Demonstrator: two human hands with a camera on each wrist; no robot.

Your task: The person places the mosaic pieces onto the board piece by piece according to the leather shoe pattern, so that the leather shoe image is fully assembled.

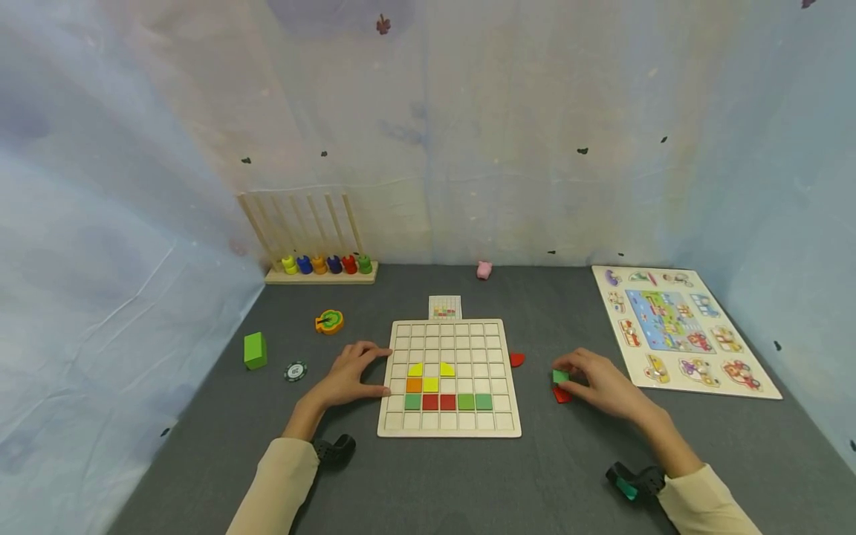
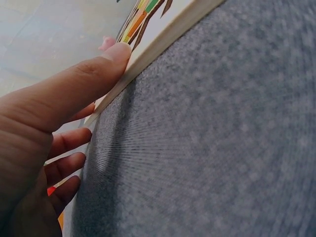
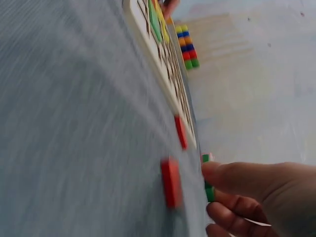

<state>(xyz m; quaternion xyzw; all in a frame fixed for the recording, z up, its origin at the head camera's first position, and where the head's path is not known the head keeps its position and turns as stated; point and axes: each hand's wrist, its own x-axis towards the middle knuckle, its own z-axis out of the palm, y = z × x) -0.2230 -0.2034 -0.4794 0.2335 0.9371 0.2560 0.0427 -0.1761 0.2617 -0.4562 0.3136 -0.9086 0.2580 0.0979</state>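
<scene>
A wooden grid board (image 1: 450, 428) lies flat in the middle, with orange, yellow, red and green tiles set in some of its squares. My left hand (image 1: 351, 375) rests at the board's left side, thumb and index finger spread apart along the edge. In the left wrist view the thumb (image 2: 94, 81) touches the board's rim. Right of the board, my right hand (image 1: 595, 383) pinches a small green tile (image 1: 560, 377) between thumb and fingers. Just below it lies a red piece (image 1: 562, 395). Another red piece (image 1: 517, 360), rounded, lies against the board's right edge.
A small pattern card (image 1: 444, 307) lies behind the board. At the back left stands a peg rack (image 1: 321, 278) with coloured rings. A green block (image 1: 255, 351), a poker chip (image 1: 296, 371) and an orange-green toy (image 1: 329, 322) lie left. A picture puzzle (image 1: 669, 383) lies right, a pink pig (image 1: 484, 270) behind.
</scene>
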